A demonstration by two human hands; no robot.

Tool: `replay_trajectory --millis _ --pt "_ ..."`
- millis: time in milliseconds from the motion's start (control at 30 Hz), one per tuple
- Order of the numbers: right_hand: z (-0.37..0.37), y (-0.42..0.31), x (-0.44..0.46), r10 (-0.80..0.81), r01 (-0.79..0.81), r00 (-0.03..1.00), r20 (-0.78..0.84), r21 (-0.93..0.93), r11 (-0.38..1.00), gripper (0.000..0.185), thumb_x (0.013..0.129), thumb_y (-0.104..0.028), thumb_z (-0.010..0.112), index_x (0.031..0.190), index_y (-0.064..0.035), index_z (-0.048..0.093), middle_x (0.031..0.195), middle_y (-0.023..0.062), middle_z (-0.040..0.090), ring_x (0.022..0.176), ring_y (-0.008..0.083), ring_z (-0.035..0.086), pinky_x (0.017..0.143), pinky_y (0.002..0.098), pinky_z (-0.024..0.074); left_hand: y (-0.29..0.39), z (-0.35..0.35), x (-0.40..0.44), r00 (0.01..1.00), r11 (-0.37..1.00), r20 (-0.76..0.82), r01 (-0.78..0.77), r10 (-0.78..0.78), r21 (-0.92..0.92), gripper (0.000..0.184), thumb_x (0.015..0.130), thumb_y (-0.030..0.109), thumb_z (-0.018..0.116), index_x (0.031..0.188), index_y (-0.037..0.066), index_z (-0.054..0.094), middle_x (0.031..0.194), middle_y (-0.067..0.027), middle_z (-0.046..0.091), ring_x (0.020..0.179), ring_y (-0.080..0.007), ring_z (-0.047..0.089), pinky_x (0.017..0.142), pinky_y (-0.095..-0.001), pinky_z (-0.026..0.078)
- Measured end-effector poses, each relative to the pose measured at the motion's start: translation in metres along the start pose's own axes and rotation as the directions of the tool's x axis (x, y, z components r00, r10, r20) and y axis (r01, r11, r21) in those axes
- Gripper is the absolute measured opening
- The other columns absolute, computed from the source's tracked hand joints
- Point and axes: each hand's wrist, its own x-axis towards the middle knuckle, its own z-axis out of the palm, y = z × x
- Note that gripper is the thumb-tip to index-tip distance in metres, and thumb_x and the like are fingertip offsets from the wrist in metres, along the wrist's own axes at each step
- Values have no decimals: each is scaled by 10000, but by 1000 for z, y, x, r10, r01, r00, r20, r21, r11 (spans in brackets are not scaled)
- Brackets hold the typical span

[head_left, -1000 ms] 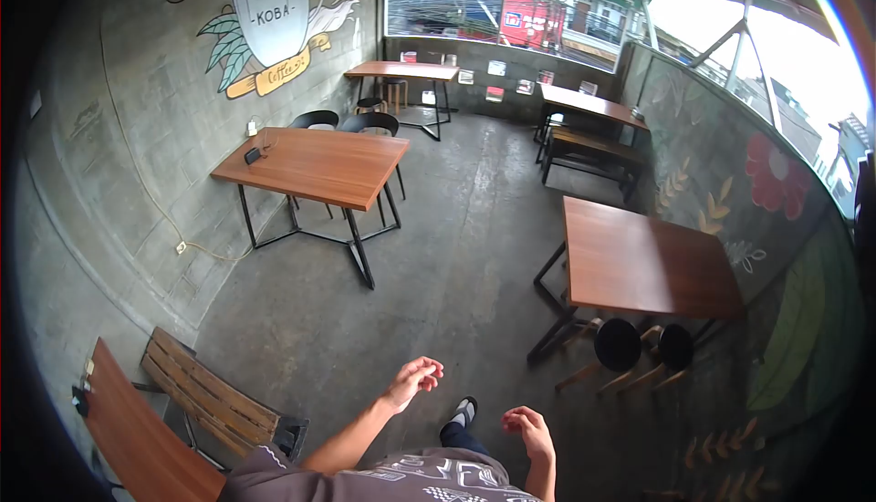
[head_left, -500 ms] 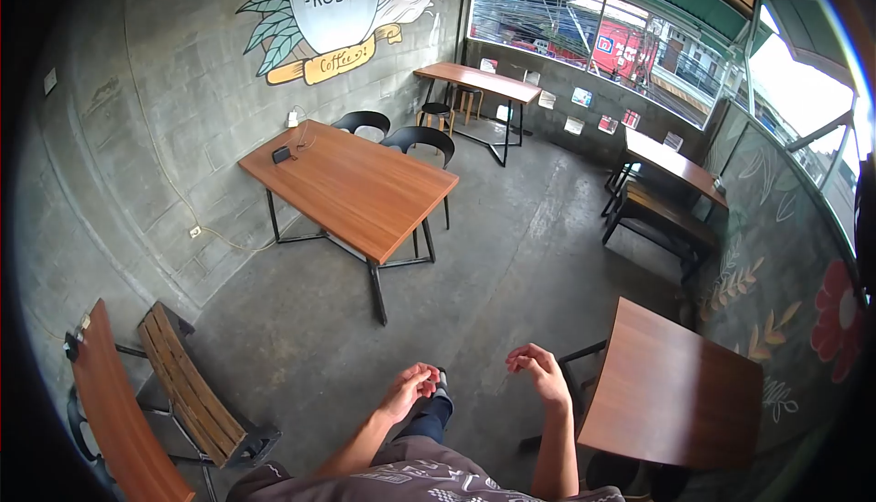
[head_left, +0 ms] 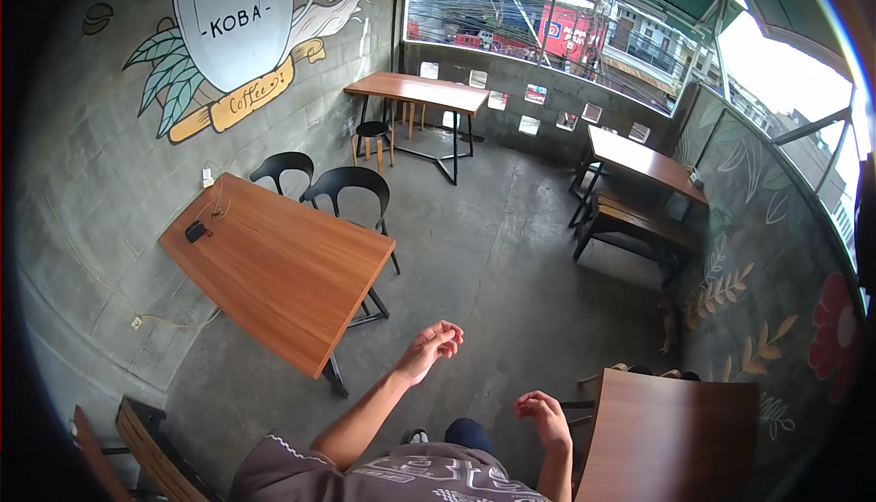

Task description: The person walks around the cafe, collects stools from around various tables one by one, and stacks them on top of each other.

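Note:
My left hand (head_left: 431,351) is raised in front of my body over the grey floor, its fingers loosely curled with nothing visible in them. To its right and lower, my right hand (head_left: 546,418) hangs in the air with bent fingers, apart from one another and holding nothing. The nearest furniture to my left hand is a brown wooden table (head_left: 283,260), which bears a small black device (head_left: 195,231) and a thin cable at its far left. Beside my right hand stands another brown table (head_left: 671,434). Neither hand touches anything.
Two black chairs (head_left: 351,193) stand behind the left table. Farther off are a table (head_left: 420,90) with a stool (head_left: 372,137), and at the right a table (head_left: 643,162) with a dark bench (head_left: 639,224). A slatted bench (head_left: 155,452) is at the lower left.
The view has moved forward into the room and turned. The left table and its chairs appear nearer, and the slatted bench has slid toward the lower left edge. Both hands stay raised and empty.

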Motion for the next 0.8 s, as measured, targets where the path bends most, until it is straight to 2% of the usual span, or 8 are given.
replay_trajectory --millis 100,300,400,467,500,567,733,800 --pt "-12 -13 78 -6 7 1000 -13 30 1000 187 913 -86 493 961 39 624 894 122 671 790 203 653 758 323 515 7 -25 74 999 991 -38 -6 1 -130 154 974 197 541 1015 54 582 915 -32 606 775 -107 554 716 -247 438" --pt "-48 -26 261 75 -80 994 85 67 995 204 932 -101 491 995 34 630 941 121 684 804 191 654 763 305 507 -10 -112 202 979 969 -150 101 -137 -228 138 963 183 561 1024 64 596 918 -31 609 782 -124 570 704 -265 455" --pt "-58 -61 367 110 -116 987 118 43 992 214 934 -110 496 1006 34 637 942 116 687 804 190 656 754 303 509 -4 -146 269 959 969 -251 75 -135 -235 158 957 199 579 1030 60 599 917 -31 612 777 -114 580 680 -253 456" --pt "-55 -98 448 99 -94 979 176 -32 995 215 926 -90 459 971 27 634 915 124 684 806 208 659 754 322 516 20 -162 319 931 966 -334 65 -149 -249 131 958 183 572 1022 71 598 899 -25 604 764 -111 577 673 -249 456" --pt "-46 -127 485 101 -72 975 198 -149 986 216 926 -94 474 977 29 644 911 107 683 817 188 647 767 311 504 34 -165 343 920 973 -376 25 -112 -228 125 955 181 572 1019 78 598 896 -21 601 758 -110 569 674 -253 455" --pt "-32 -175 564 14 66 948 319 -239 969 214 926 -106 501 989 28 655 908 88 683 830 164 633 780 303 491 52 -183 393 922 981 -387 -52 -24 -186 125 954 181 568 1018 77 597 897 -22 600 754 -109 564 674 -257 452" --pt "11 -264 731 -17 212 863 504 -333 919 215 938 -151 527 1014 8 651 923 51 679 851 140 618 791 286 472 96 -223 491 828 969 -558 -178 53 -172 98 952 197 573 980 104 581 888 -20 599 751 -122 574 692 -283 464" --pt "27 -279 786 -21 220 821 571 -282 934 219 938 -153 525 1020 7 649 937 50 677 855 141 618 801 288 472 100 -246 524 792 953 -609 -214 40 -215 101 944 207 580 977 112 587 887 -17 601 747 -126 574 690 -286 469"
